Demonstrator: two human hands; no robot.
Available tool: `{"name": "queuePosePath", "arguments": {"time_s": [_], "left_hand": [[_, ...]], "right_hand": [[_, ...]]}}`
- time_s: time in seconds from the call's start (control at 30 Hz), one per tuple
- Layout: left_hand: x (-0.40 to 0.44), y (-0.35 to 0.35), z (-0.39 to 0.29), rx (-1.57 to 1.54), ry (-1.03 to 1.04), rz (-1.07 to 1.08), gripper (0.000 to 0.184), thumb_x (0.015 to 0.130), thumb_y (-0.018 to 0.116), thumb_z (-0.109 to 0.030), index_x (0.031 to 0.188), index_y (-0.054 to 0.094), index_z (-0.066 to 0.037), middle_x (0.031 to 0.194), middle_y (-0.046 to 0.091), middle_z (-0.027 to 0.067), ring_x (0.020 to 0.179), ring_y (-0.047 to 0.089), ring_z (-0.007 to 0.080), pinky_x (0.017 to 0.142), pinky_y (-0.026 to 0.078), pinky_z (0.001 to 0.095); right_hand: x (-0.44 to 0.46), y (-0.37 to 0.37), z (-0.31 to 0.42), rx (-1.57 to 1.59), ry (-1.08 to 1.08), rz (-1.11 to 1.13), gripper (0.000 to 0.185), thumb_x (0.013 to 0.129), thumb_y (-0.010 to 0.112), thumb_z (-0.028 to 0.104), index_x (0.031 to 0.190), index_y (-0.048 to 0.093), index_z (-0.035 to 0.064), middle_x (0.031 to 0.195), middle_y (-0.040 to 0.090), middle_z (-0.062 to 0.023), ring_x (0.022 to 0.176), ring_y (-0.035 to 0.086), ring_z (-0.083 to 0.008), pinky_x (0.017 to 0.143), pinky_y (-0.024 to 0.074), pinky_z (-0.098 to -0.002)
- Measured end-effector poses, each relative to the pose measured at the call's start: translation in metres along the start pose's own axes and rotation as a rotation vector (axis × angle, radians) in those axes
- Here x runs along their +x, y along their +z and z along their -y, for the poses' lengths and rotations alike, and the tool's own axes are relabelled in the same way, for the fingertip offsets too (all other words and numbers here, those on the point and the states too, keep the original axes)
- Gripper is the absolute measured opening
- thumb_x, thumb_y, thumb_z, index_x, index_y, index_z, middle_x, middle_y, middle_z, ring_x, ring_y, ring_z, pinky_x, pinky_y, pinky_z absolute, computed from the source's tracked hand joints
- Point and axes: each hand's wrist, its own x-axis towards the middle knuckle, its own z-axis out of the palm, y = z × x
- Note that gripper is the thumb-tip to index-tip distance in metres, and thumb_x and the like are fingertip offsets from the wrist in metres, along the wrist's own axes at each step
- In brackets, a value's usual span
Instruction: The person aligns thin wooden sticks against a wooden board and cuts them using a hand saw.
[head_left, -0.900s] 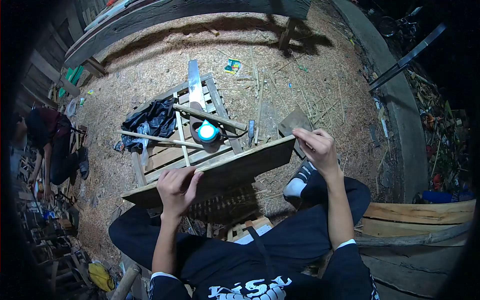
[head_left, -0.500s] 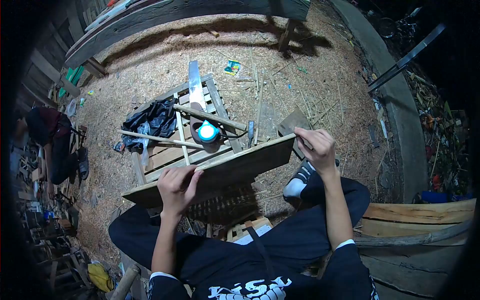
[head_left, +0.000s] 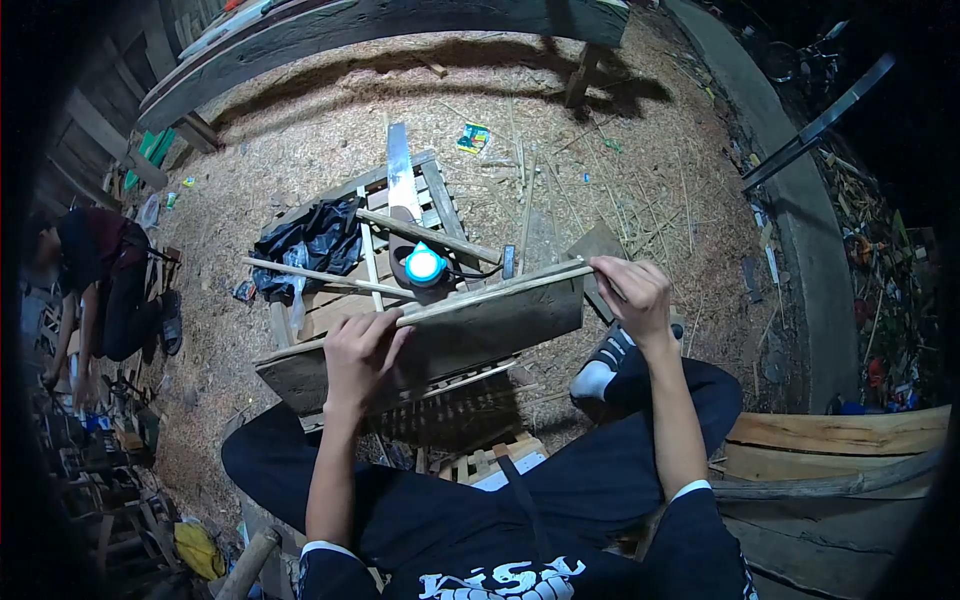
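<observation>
A thin pale wooden strip (head_left: 500, 292) lies along the upper edge of a dark wooden board (head_left: 480, 335), which stands tilted on its long side before me. My left hand (head_left: 358, 350) is closed over that edge, fingers at the strip's left end. At the other end, my right hand (head_left: 637, 295) pinches the strip by the board's right corner. Beyond the board is a slatted wooden frame (head_left: 437, 200) with a handsaw (head_left: 401, 175), a lit blue-rimmed lamp (head_left: 424, 266), loose sticks (head_left: 430, 236) and a black plastic bag (head_left: 310, 240) on it.
Wood shavings cover the ground (head_left: 330, 150). A heavy wooden bench (head_left: 400, 30) spans the far side. Another person (head_left: 110, 270) crouches at the left. Planks (head_left: 830, 440) lie at my right, near a concrete curb (head_left: 800, 230). My sandalled foot (head_left: 605, 365) is beside the board.
The board has tipped so that more of its broad face shows, and slats appear below it. My left hand has shifted slightly up and right; my right hand stays nearly in place.
</observation>
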Motion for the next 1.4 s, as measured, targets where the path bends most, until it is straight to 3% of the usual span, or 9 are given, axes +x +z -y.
{"name": "queuePosePath", "arguments": {"time_s": [0.1, 0.43, 0.6, 0.73, 0.87, 1.0, 1.07, 1.4], "left_hand": [[0.001, 0.006, 0.009, -0.007, 0.002, 0.034, 0.023, 0.094, 0.076, -0.023, 0.112, 0.075, -0.009, 0.097, 0.075, 0.0089, 0.091, 0.07, 0.0282, 0.083, 0.051, 0.0403], [-0.001, 0.02, 0.029, -0.155, -0.111, 0.15, 0.024, 0.096, 0.071, -0.014, 0.119, 0.073, -0.006, 0.106, 0.073, 0.0157, 0.102, 0.068, 0.0354, 0.094, 0.051, 0.0448], [-0.008, 0.02, 0.032, -0.017, -0.005, -0.041, 0.025, 0.094, 0.073, -0.015, 0.118, 0.076, -0.009, 0.104, 0.074, 0.0114, 0.097, 0.068, 0.0322, 0.089, 0.051, 0.0432], [-0.02, 0.004, 0.026, -0.017, -0.134, 0.083, 0.023, 0.091, 0.078, -0.02, 0.111, 0.078, -0.009, 0.099, 0.076, 0.01, 0.091, 0.069, 0.0316, 0.084, 0.052, 0.0421], [-0.032, 0.018, 0.002, -0.253, -0.155, 0.161, 0.024, 0.089, 0.081, -0.029, 0.1, 0.08, -0.008, 0.087, 0.074, 0.0106, 0.08, 0.07, 0.0317, 0.073, 0.053, 0.0425], [-0.025, 0.041, -0.04, -0.341, -0.091, 0.16, 0.021, 0.093, 0.078, -0.026, 0.103, 0.078, -0.007, 0.084, 0.072, 0.0114, 0.08, 0.07, 0.0321, 0.073, 0.053, 0.0424], [-0.023, 0.062, -0.057, -0.298, -0.053, 0.023, 0.018, 0.092, 0.078, -0.024, 0.099, 0.077, -0.008, 0.082, 0.071, 0.0102, 0.078, 0.069, 0.0305, 0.071, 0.053, 0.0424], [-0.03, 0.063, -0.051, -0.276, -0.074, 0.014, 0.014, 0.09, 0.08, -0.021, 0.096, 0.08, -0.009, 0.082, 0.072, 0.0079, 0.073, 0.068, 0.0284, 0.067, 0.053, 0.0396]], "right_hand": [[0.001, 0.0, 0.001, 0.022, -0.004, -0.01, 0.027, 0.085, 0.079, 0.006, 0.111, 0.075, 0.0085, 0.103, 0.079, -0.0065, 0.096, 0.077, -0.0216, 0.074, 0.0528, -0.0352], [-0.008, 0.01, 0.007, 0.013, -0.013, 0.025, 0.03, 0.084, 0.08, 0.006, 0.113, 0.074, 0.0072, 0.103, 0.079, -0.0076, 0.098, 0.077, -0.0221, 0.073, 0.0528, -0.0365], [-0.012, 0.019, 0.012, 0.035, -0.018, 0.042, 0.031, 0.083, 0.079, 0.006, 0.113, 0.074, 0.0074, 0.102, 0.079, -0.0071, 0.098, 0.077, -0.0218, 0.073, 0.0527, -0.0361], [-0.015, 0.027, 0.024, 0.076, -0.022, 0.075, 0.027, 0.083, 0.078, 0.006, 0.11, 0.073, 0.0082, 0.099, 0.079, -0.0062, 0.093, 0.077, -0.0212, 0.072, 0.0529, -0.0353], [-0.023, 0.047, 0.05, 0.152, -0.084, 0.111, 0.024, 0.083, 0.078, 0.007, 0.107, 0.073, 0.0103, 0.095, 0.079, -0.0048, 0.086, 0.077, -0.0196, 0.07, 0.0532, -0.0341], [-0.032, 0.072, 0.078, 0.177, -0.13, 0.107, 0.023, 0.084, 0.079, 0.01, 0.106, 0.074, 0.0119, 0.096, 0.077, -0.0027, 0.089, 0.076, -0.0177, 0.069, 0.0534, -0.034], [-0.031, 0.075, 0.088, 0.193, -0.106, 0.107, 0.024, 0.085, 0.081, 0.012, 0.108, 0.074, 0.0129, 0.097, 0.076, -0.0011, 0.087, 0.074, -0.0173, 0.072, 0.0524, -0.0351], [-0.032, 0.081, 0.097, 0.264, -0.028, 0.161, 0.024, 0.084, 0.084, 0.016, 0.108, 0.079, 0.0149, 0.085, 0.074, 0.001, 0.08, 0.069, -0.0148, 0.076, 0.0407, -0.0381]]}}
